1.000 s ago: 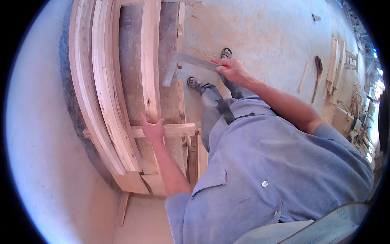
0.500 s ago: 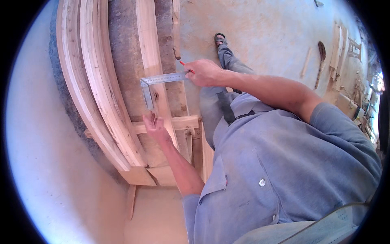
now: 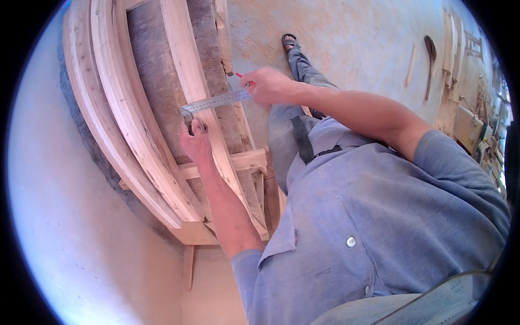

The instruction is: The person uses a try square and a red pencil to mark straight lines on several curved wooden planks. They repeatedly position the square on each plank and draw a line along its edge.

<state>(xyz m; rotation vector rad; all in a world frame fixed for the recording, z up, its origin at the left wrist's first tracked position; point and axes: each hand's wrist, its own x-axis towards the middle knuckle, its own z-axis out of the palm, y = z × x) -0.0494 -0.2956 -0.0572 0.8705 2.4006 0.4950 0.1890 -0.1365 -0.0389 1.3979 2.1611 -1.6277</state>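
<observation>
A metal try square [image 3: 216, 101] lies across a long pale timber [image 3: 187, 65], its ruled blade pointing toward my right hand. My left hand [image 3: 196, 140] is closed around the short stock of the square, beside the timber's left edge. At the far end of the blade is my right hand [image 3: 269, 86], slightly blurred, its fingers closed with a red pencil [image 3: 239, 75] sticking out. The right fingertips meet the blade's end; whether they also grip it is hard to see.
Two thick curved timbers [image 3: 116, 86] run along the wall at left. A wooden crosspiece [image 3: 246, 160] passes under the long timber. Another narrow board [image 3: 222, 38] lies right of it. Across the floor are a brush-like tool [image 3: 430, 59], a thin stick [image 3: 411, 62] and leaning boards [image 3: 452, 49].
My left hand has moved up along the stock and wrapped around it. The square has tilted, its blade end rising toward the right, and my right hand has shifted slightly upward with it.
</observation>
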